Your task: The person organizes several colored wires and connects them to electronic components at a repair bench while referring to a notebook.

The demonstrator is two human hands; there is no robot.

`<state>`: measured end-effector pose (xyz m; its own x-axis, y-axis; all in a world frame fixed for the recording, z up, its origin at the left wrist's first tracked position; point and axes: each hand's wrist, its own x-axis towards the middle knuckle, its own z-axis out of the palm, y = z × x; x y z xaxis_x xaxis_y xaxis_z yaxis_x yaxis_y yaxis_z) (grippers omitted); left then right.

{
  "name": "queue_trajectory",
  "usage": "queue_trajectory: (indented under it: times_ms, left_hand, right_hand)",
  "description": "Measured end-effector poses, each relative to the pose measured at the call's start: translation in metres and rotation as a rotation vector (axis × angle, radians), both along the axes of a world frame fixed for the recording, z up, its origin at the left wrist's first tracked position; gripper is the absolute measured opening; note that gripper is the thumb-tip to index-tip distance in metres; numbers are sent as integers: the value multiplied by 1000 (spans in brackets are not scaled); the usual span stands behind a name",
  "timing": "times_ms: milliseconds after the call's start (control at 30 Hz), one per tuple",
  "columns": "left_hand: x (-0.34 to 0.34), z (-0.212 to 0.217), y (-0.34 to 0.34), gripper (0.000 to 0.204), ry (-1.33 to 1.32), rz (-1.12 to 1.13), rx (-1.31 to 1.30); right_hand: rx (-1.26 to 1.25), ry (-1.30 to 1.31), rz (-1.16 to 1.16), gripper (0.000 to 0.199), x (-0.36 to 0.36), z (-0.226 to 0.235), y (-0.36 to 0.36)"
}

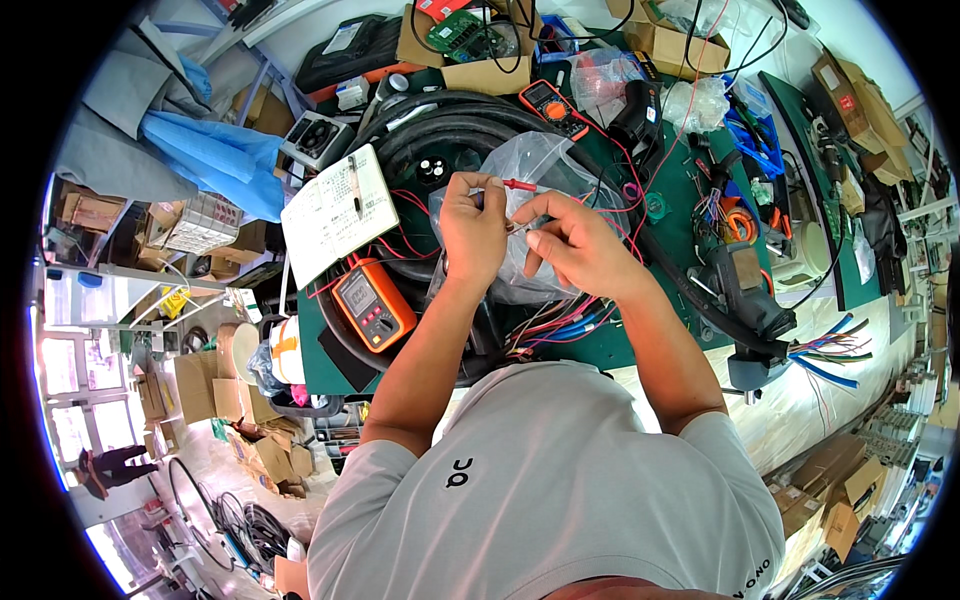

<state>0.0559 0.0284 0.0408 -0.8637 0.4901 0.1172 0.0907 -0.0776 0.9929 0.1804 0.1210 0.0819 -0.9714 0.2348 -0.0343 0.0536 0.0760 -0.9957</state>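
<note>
Grey shirt (570,470) nearest, a red probe (521,185) juts rightward from clamped left fingers (468,184); whether right fingers (552,206) grip, I cannot tell.

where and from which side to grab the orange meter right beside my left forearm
Probably the long edges of the orange meter, around mid-body, coming from its left: it lies face up, narrow enough to span, with red leads at its upper end and your left forearm crowding its right.
</note>
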Motion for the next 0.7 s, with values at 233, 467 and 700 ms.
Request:
queue_trajectory:
  times_ms: [233, 467, 700]
  left_hand:
    - [0, 1, -1, 14, -22, -9, 3]
    - [0, 1, -1, 15, -12, -3, 1]
    - [0, -1, -2, 14, -29, -9, -9]
  right_hand:
    - [-6, 11, 7, 19, 1, -2, 2]
    - [6, 31, -12, 18, 1, -3, 1]
    - [-10, 18, -66, 21, 4, 1, 4]
